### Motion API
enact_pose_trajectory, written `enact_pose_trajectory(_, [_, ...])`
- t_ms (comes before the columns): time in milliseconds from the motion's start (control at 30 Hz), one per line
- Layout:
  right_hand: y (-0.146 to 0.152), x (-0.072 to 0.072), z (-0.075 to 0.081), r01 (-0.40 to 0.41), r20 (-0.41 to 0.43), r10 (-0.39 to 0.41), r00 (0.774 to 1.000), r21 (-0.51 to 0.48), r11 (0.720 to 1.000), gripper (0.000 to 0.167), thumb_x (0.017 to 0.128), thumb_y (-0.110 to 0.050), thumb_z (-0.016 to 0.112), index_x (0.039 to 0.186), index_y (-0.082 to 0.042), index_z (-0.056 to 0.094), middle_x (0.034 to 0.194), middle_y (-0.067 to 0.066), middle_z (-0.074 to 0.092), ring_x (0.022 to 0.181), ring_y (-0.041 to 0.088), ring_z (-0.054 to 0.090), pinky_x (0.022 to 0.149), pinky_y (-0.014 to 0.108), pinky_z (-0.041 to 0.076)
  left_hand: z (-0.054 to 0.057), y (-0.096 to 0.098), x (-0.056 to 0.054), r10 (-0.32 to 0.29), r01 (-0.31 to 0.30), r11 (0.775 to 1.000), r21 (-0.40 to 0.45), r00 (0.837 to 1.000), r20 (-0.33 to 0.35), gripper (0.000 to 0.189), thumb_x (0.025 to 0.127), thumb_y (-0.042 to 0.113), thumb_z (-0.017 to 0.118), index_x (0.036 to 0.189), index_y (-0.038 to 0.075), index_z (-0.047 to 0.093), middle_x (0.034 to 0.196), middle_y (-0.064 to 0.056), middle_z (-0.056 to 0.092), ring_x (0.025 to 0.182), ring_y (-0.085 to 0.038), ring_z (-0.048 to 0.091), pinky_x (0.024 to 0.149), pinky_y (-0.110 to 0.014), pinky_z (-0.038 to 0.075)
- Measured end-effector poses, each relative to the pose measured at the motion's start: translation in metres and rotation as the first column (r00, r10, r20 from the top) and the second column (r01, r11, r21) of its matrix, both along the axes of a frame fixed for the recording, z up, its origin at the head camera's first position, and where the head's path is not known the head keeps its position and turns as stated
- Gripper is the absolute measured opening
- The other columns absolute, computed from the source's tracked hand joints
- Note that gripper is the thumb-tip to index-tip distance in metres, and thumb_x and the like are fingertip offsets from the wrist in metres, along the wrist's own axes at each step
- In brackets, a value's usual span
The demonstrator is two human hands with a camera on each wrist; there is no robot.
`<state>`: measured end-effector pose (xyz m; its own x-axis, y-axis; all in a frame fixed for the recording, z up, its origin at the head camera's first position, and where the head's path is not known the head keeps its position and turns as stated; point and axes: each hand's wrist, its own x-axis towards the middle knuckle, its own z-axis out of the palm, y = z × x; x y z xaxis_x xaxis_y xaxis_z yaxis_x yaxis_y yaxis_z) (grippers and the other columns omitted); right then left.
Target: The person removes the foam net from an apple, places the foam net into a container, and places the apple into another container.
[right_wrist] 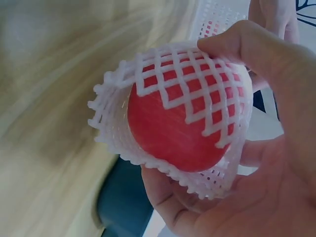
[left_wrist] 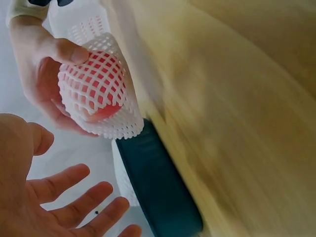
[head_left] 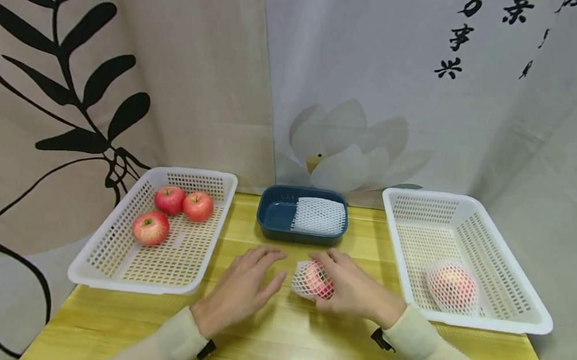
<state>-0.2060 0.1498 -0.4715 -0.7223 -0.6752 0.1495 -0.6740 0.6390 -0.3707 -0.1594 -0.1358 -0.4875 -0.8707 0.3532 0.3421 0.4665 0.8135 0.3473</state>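
Observation:
In the head view my right hand (head_left: 348,284) grips a red apple (head_left: 316,279) wrapped in a white foam net (head_left: 302,279), over the middle of the table. The right wrist view shows thumb and fingers around it, with bare red skin (right_wrist: 170,133) showing at the net's open end. My left hand (head_left: 247,280) is held to the left of the apple, apart from it, fingers spread and nothing in them; the left wrist view shows its palm (left_wrist: 19,182) facing up.
A white basket (head_left: 132,285) with three bare apples (head_left: 150,228) stands left. At the right, another white basket (head_left: 488,323) holds a netted apple (head_left: 452,285). Between them at the back, a dark blue tray (head_left: 275,234) contains flat white foam nets (head_left: 320,216).

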Motion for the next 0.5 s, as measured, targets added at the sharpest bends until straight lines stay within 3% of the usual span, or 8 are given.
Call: enact_pose_trajectory(500, [0.0, 0.0, -0.013, -0.01, 0.05, 0.008, 0.999, 0.04, 0.999, 0.088, 0.09, -0.027, 0.097, 0.165, -0.005, 0.057, 0.15, 0.02, 0.07, 0.131, 0.036, 0.072, 0.11, 0.057, 0.066, -0.01, 0.005, 0.004, -0.013, 0.013, 1.0, 0.002, 0.999, 0.041, 0.042, 0.116, 0.038, 0.074, 0.152, 0.016, 0.074, 0.146, -0.008, 0.079, 0.134, -0.031, 0.077, 0.107, -0.056, 0.066])
